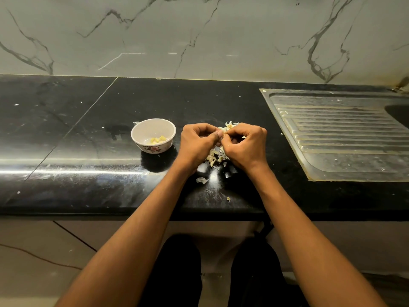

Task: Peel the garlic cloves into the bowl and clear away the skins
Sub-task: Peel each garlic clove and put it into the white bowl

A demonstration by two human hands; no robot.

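Both hands meet over the skin pile (pixel 215 155) on the black surface (pixel 88 129): the left hand (pixel 197 142) and right hand (pixel 245 144) have fingers curled tight, pinching a garlic clove (pixel 222 135) that is mostly hidden between them. Peeling looks mid-way. A few peeled cloves (pixel 158 139) sit in the floral bowl (pixel 152 129), just left. Next, probably: strip the skin, reach left, drop it in.
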